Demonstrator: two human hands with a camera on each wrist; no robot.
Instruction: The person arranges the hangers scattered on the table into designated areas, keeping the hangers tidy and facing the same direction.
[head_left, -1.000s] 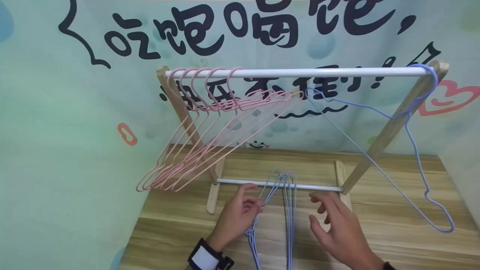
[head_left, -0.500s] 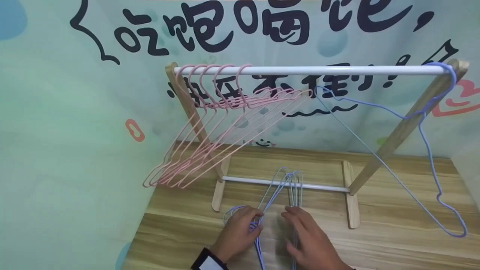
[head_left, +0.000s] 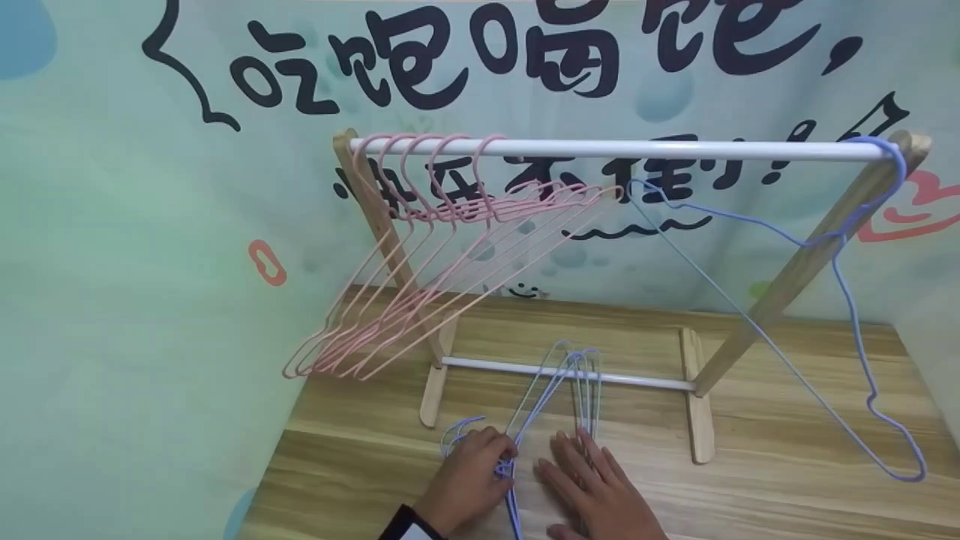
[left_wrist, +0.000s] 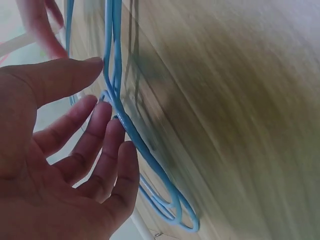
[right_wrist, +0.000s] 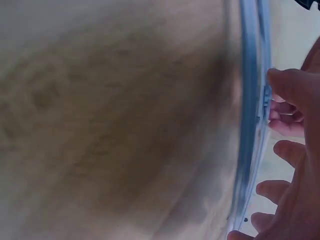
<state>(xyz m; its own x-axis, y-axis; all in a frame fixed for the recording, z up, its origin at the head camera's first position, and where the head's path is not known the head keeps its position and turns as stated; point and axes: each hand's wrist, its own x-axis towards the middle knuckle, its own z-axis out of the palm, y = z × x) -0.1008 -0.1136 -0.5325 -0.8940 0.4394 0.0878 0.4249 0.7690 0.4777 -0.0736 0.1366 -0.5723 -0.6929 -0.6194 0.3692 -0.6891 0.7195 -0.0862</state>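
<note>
A bundle of blue wire hangers lies on the wooden table, its far end across the rack's lower white bar. My left hand is at the hooks and necks on the left side of the bundle. In the left wrist view, the thumb and curved fingertips meet the blue hangers, with a gap between thumb and fingers. My right hand, fingers extended, lies along the bundle's right side. Blue wires run beside its thumb and fingertips in the right wrist view.
A wooden rack with a white top rail stands on the table. Several pink hangers hang at its left end. One blue hanger hangs at the right end. A printed wall cloth is behind.
Both hands have come down onto the blue hangers. My right hand has moved left, towards the bundle and the left hand. The view has shifted slightly; the hanging hangers stay on the rail.
</note>
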